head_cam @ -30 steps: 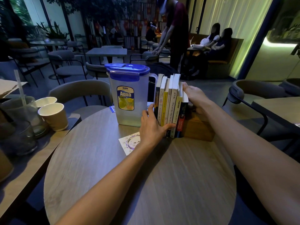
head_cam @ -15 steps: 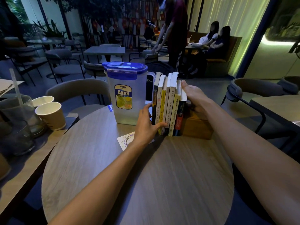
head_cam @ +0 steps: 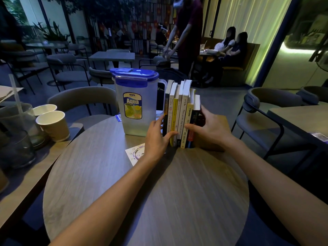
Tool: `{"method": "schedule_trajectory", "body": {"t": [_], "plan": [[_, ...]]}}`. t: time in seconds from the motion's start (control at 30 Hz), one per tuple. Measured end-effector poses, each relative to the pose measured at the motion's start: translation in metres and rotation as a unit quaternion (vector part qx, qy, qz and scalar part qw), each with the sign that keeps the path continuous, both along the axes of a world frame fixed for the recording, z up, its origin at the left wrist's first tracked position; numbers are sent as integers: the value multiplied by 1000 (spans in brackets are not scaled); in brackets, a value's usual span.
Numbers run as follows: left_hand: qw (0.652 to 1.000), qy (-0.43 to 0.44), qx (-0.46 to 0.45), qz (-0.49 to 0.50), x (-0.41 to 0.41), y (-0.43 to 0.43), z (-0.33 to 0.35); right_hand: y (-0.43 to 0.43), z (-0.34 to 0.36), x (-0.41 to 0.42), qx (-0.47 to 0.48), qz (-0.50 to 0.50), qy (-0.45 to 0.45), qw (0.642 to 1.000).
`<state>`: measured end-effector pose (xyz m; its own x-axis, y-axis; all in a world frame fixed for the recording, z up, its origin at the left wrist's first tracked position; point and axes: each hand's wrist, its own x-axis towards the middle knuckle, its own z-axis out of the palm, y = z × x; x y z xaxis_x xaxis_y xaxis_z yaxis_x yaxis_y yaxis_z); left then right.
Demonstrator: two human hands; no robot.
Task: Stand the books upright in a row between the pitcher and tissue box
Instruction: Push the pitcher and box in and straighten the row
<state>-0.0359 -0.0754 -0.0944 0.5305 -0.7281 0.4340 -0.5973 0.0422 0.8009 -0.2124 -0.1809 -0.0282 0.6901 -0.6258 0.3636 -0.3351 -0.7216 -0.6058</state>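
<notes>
We are clamping the upright paperback books from both ends with left hand and right hand, between the blue-lidded translucent pitcher and the wooden tissue box. A printed card is lying on the round wood-grain table.

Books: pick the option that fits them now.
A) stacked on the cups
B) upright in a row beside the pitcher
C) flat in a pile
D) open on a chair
B: the books stand upright, spines out, beside the pitcher, left hand and right hand holding the row's ends.
</notes>
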Motion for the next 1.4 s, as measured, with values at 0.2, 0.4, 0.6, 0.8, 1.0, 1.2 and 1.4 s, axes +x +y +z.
{"method": "schedule_trajectory", "body": {"t": [0.2,0.4,0.6,0.8,1.0,1.2,1.4], "plan": [[1000,-10,-5,0,5,1,6,-4,-5,1,-38,-20,-14,999],[1000,-13,-12,7,3,0,5,-3,-7,3,-15,-6,-20,1000],[1000,-12,-14,13,2,0,4,-5,-10,5,-23,-8,-21,999],[1000,9,-20,13,-1,-1,5,-5,-8,5,3,-6,-33,999],[999,20,-24,14,-1,0,8,-3,-4,4,18,-5,-29,999],[1000,20,-15,8,1,0,7,-2,-3,5,37,-33,-32,998],[999,31,3,9,-10,-2,-2,-19,17,2,243,-5,-65,968]]}}
